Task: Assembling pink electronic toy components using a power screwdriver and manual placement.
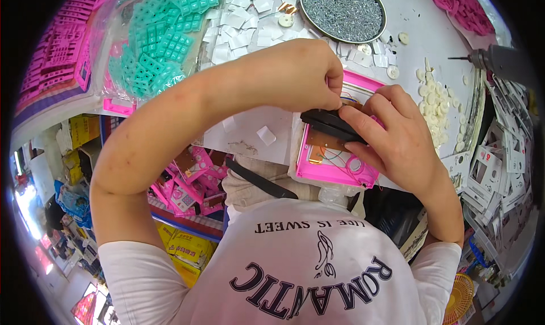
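Note:
A pink plastic case [318,172] lies open at the table's near edge, with a brown circuit board [322,140] and thin coloured wires inside. Across its middle sits a long black plastic part [329,122], tilted. My right hand [394,132] grips this part from the right, index finger on top and thumb lower down. My left hand [309,78] reaches over from the far left side, its fingers closed in a pinch at the black part's upper edge. Whatever lies between those fingertips is too small or hidden to make out.
A round metal tray [384,27] of small screws stands at the back. White paper squares [235,32], bagged turquoise keypads [164,38] and pink casings [59,49] spread leftward. Right of my hands are cream round pieces [434,101], an electric screwdriver [499,64] and stacked printed cards [499,172].

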{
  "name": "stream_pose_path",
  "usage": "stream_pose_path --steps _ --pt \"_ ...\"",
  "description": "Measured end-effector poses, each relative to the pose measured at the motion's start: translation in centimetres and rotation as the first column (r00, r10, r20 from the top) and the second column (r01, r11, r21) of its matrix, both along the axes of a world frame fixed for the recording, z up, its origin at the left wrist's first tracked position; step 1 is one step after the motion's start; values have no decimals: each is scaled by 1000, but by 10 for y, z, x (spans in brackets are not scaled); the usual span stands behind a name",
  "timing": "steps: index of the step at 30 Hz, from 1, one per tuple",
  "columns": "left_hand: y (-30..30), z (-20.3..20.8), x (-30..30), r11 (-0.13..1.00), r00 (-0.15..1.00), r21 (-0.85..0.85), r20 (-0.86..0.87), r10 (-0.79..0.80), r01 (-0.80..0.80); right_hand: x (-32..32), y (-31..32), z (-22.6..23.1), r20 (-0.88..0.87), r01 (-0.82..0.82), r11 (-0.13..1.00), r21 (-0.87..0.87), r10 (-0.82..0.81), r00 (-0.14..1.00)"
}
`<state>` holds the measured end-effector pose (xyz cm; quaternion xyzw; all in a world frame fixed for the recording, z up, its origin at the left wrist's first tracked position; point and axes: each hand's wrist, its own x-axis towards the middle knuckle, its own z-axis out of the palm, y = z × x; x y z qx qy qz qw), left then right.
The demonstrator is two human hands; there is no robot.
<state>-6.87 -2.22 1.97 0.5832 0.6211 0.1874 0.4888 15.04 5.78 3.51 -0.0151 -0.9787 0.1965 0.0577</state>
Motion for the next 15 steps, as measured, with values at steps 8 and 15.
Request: stream_pose_path --steps 8,15 --pt "15 7 3 984 997 -162 -9 -78 75 1 -1 3 83 54 989 -140 -42 996" --pt "69 -22 -25 898 933 439 -332 142 19 5 -1 -3 24 55 976 -212 -51 998"
